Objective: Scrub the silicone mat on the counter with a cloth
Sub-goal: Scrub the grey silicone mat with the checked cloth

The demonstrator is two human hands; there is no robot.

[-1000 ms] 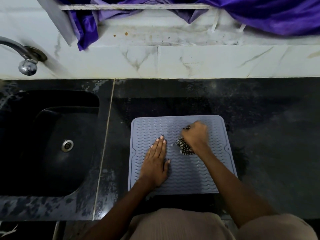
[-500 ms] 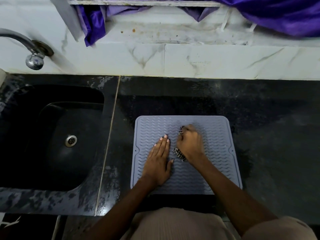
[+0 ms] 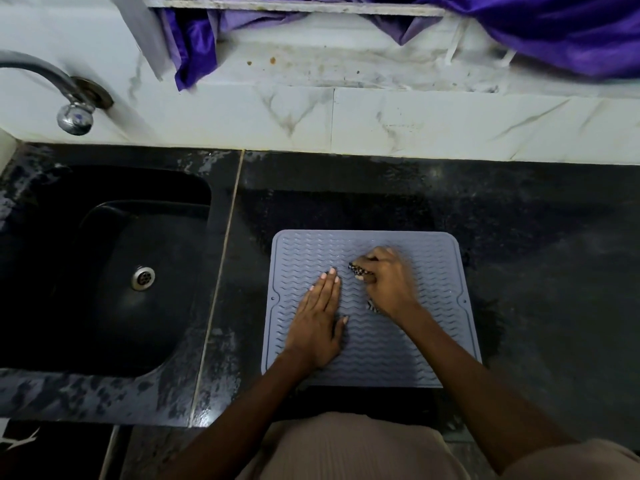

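A grey-blue silicone mat (image 3: 426,337) with wavy ridges lies flat on the black counter (image 3: 540,258), near its front edge. My left hand (image 3: 317,323) rests flat on the mat's left half, fingers together and pointing away from me. My right hand (image 3: 388,282) is bunched on a small black-and-white patterned cloth (image 3: 358,270) and presses it onto the mat's upper middle. Most of the cloth is hidden under that hand; bits stick out at the fingertips and at the wrist.
A black sink (image 3: 114,271) with a metal drain (image 3: 142,277) is set into the counter to the left. A chrome tap (image 3: 74,117) juts from the white marble wall. Purple fabric (image 3: 561,32) hangs over the ledge behind.
My right hand with the cloth slid left toward my left hand, then back up and to the right across the mat. My left hand stays flat in the same spot.
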